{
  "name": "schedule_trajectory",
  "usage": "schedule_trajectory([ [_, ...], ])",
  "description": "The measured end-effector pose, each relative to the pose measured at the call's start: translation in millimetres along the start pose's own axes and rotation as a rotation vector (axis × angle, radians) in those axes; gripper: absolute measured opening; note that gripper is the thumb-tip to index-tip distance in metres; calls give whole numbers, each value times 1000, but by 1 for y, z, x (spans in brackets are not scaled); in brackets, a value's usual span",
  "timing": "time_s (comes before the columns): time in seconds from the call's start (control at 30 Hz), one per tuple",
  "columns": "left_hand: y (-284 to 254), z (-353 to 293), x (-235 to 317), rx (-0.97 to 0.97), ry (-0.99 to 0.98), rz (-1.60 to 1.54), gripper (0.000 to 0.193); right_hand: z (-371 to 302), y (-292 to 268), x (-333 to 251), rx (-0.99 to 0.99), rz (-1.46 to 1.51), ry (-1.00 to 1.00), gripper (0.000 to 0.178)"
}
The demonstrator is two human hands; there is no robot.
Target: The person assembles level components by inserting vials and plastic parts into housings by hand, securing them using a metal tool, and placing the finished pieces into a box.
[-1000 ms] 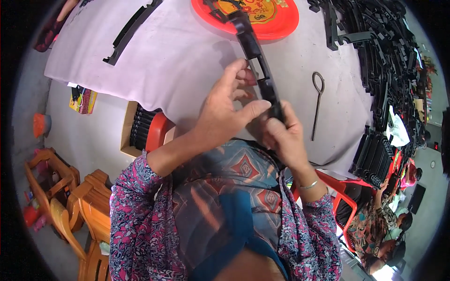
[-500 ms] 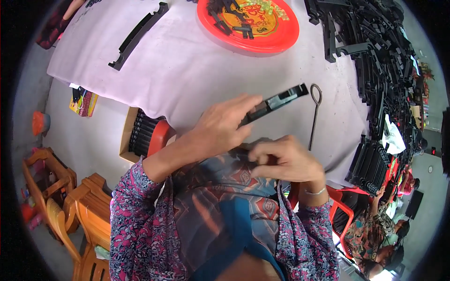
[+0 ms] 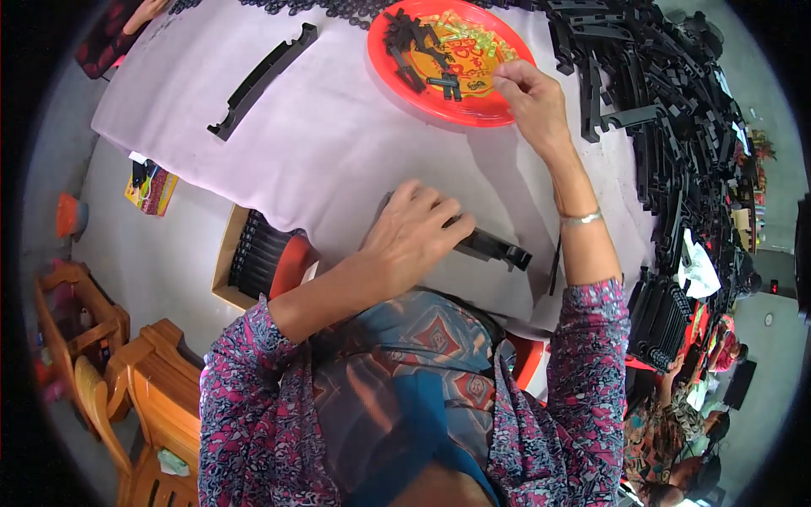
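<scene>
One black bar [image 3: 497, 248] lies under the left hand [image 3: 418, 228] at the near middle of the cloth [image 3: 338, 110], its long axis running from far left to near right. Its notched end points right and slightly near; the other end is mostly covered by the hand. The left fingers are bent narrowly over the bar, holding it. The right hand [image 3: 536, 101] is above the right edge of the one red plate [image 3: 439, 110], thumb and forefinger narrow, the tips close together; whether they grip a piece I cannot tell. On the plate, black pieces [image 3: 410, 42] lie left and clear pieces [image 3: 473, 34] far right, both too jumbled to count. One lone bar [image 3: 262, 82] lies at far left, its long axis from near left to far right. One rod [image 3: 555, 264] shows partly, just left of the right forearm. On the right are one heap [image 3: 693, 127] of black bars, too many to count, and, nearer, one stack [image 3: 659, 321] of them side by side. One box [image 3: 224, 258] with black bars stands left, beyond the cloth's edge.
</scene>
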State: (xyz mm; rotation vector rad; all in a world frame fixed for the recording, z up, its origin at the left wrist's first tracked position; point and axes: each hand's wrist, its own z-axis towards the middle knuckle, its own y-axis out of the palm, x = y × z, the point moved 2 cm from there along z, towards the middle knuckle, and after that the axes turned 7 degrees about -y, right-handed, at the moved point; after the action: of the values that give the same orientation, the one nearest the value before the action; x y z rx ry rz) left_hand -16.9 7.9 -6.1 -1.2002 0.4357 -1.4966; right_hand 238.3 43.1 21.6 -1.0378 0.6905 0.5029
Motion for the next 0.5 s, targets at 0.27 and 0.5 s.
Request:
schedule_trajectory([
  [0.27,5,-1,-2,15,-57,30,40,46,-26,62,103,-582,78,23],
  [0.5,5,-1,-4,-9,-40,54,32,62,-5,62,-7,-901,-16,25],
])
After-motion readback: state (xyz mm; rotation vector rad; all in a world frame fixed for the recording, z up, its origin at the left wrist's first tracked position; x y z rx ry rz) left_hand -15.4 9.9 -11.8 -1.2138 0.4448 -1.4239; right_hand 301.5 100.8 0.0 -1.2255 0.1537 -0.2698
